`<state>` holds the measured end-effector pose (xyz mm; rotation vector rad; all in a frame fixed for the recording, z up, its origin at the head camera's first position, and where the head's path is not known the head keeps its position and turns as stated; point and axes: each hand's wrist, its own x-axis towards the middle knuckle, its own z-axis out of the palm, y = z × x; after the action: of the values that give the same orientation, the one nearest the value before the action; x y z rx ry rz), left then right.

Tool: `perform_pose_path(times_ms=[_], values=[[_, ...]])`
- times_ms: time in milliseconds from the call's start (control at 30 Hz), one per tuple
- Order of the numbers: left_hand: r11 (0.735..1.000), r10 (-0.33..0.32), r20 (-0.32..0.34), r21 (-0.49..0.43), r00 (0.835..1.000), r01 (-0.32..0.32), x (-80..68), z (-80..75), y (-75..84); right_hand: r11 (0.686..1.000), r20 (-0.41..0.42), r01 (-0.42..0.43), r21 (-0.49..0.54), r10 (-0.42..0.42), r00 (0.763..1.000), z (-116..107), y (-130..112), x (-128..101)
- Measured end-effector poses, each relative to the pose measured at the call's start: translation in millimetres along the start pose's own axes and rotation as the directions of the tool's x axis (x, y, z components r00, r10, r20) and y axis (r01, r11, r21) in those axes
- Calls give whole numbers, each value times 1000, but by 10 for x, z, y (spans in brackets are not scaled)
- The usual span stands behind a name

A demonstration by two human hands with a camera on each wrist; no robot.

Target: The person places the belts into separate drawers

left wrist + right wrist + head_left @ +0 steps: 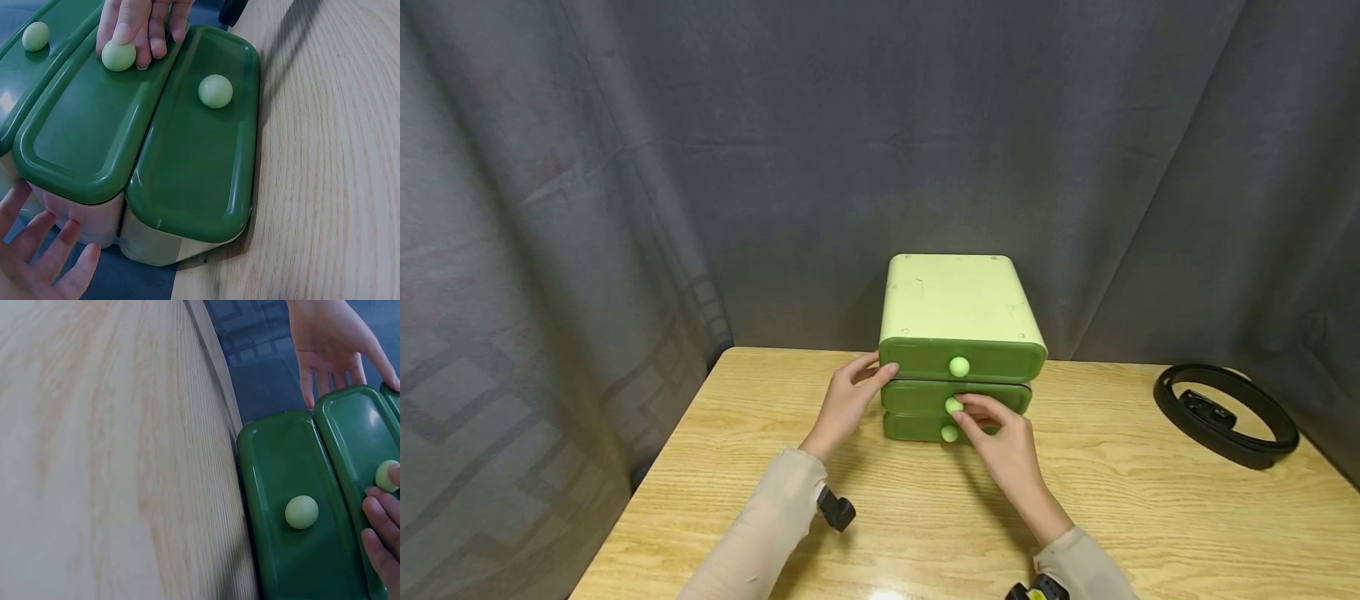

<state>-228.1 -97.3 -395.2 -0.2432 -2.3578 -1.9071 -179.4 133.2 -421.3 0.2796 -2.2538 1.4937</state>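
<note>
A green three-drawer box (958, 304) with a pale lid stands at the back middle of the wooden table (1150, 517). My right hand (973, 417) pinches the round pale knob (953, 406) of the middle drawer (917, 396); in the left wrist view its fingertips (134, 31) curl over that knob (119, 55). My left hand (857, 387) rests with straight fingers against the box's left side, level with the top and middle drawers, and shows as straight fingers (37, 250) beside the box wall. The bottom drawer's knob (302, 512) is free.
A coiled black belt (1225, 414) lies at the table's right edge. A grey curtain (625, 167) hangs behind and to the left. The table's left edge (647, 483) drops off close to my left arm.
</note>
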Motion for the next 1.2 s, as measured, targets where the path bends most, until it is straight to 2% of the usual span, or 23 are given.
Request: perform_pose_path(times_ms=[500, 800, 967, 1200], values=[[1000, 0, -7, 1, 1000, 0, -33, 11, 34, 999, -9, -44, -23, 44, 999, 31, -44, 7], [999, 2, 30, 33, 1000, -3, -47, -15, 76, 999, -22, -44, 13, 45, 999, 5, -275, -11], [999, 12, 32, 52, 999, -14, -68, -29, 72, 997, -9, -71, 28, 71, 997, 24, -122, -3], [999, 32, 39, 25, 999, -33, -120, -31, 11, 998, 1, -19, 58, 19, 1000, 22, 5, -19]])
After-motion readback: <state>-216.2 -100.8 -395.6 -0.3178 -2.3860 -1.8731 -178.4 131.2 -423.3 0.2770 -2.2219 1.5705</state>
